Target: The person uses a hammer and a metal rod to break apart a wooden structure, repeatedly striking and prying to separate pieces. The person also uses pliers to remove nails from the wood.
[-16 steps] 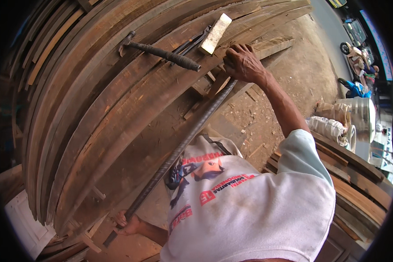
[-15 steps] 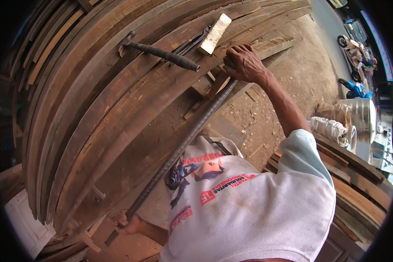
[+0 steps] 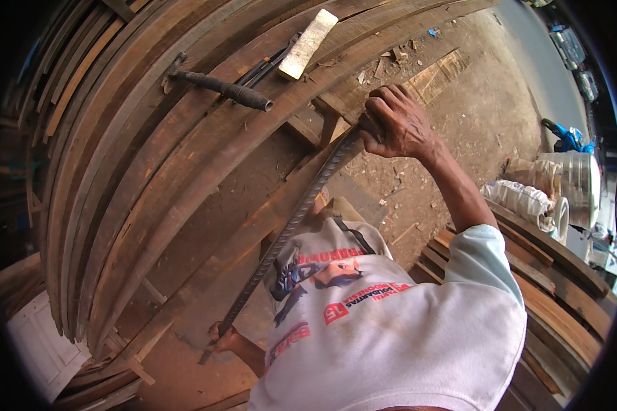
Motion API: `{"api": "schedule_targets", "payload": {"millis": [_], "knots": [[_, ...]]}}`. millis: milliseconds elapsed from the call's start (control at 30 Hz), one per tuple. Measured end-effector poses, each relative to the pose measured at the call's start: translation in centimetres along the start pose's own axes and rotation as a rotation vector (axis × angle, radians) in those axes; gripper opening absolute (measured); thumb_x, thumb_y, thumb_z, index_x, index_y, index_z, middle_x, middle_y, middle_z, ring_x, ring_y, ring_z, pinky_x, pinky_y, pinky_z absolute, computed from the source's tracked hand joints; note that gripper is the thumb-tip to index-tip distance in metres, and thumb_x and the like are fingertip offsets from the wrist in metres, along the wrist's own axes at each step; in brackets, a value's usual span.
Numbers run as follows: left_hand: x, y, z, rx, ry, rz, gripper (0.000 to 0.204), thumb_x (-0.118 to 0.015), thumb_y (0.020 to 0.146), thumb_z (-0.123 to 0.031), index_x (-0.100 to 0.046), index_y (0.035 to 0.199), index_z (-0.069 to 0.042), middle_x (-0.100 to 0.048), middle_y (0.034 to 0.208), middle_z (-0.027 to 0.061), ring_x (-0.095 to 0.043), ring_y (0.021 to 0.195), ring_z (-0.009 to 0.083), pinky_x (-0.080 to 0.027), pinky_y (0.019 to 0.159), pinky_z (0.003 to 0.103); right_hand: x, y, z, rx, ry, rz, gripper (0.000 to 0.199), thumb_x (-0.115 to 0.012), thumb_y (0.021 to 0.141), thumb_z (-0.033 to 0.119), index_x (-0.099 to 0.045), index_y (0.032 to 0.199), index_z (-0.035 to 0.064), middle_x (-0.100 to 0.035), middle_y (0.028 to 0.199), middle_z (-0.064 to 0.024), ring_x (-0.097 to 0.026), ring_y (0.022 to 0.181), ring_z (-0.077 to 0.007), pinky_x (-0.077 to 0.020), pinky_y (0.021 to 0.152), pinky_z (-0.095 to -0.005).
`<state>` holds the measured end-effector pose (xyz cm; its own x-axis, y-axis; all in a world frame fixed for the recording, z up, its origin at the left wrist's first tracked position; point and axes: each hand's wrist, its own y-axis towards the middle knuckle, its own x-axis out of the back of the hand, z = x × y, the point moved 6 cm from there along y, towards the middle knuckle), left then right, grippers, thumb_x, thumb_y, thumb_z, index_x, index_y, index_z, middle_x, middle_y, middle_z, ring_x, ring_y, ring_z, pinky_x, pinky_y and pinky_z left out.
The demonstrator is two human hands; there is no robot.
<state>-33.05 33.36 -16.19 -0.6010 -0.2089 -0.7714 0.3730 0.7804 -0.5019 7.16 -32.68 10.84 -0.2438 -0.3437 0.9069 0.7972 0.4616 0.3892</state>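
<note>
A long dark ribbed steel bar (image 3: 291,227) runs slantwise across my front, from lower left to upper right. My right hand (image 3: 399,123) is closed round its upper end, where the bar bends. Low on the left, my left hand (image 3: 226,338) grips the bar near its other end, whose tip (image 3: 204,356) sticks out below the fingers. Left of my right hand, a hammer (image 3: 221,85) with a wrapped handle lies on curved wooden planks (image 3: 185,185). A pale wooden block (image 3: 308,44) rests on them too, beside thin dark tools (image 3: 262,68) that it partly hides.
A wooden beam (image 3: 274,198) passes under the bar. Wood chips litter the dirt floor (image 3: 418,185). At right are stacked planks (image 3: 562,301), white sacks (image 3: 521,197) and a metal drum (image 3: 576,185). A white panel (image 3: 46,342) stands at lower left; a road lies beyond.
The view has shifted, so the hammer and block appear farther left. Both hands, still on the bar, have moved rightward, and my right hand is farther from the planks' edge.
</note>
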Motion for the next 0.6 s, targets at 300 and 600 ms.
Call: {"api": "schedule_targets", "payload": {"millis": [300,600], "knots": [[-2.0,1.5,1.5,0.032,-0.012,0.039,0.064,-0.033,0.102,-0.073,-0.035,0.068,-0.019,-0.031,0.055,-0.0033,-0.036,0.050,0.0158,-0.040,0.053,0.033,-0.3,1.7,-0.8,0.126,0.000,0.090,0.036,-0.072,0.084,0.040,-0.055,0.090,0.0093,-0.055,0.083,-0.0125,-0.060,0.082,-0.0327,-0.0488,0.082,-0.0451],[-0.6,-0.7,1.2,0.062,0.000,-0.009,0.065,-0.032,0.102,-0.074,-0.033,0.069,-0.018,-0.030,0.057,-0.0030,-0.035,0.050,0.0147,-0.039,0.054,0.033,1.7,1.3,0.6,0.062,-0.042,-0.024,0.041,-0.073,0.074,0.033,-0.061,0.104,0.0072,-0.059,0.088,-0.0128,-0.061,0.088,-0.0322,-0.0474,0.087,-0.0452]]}}
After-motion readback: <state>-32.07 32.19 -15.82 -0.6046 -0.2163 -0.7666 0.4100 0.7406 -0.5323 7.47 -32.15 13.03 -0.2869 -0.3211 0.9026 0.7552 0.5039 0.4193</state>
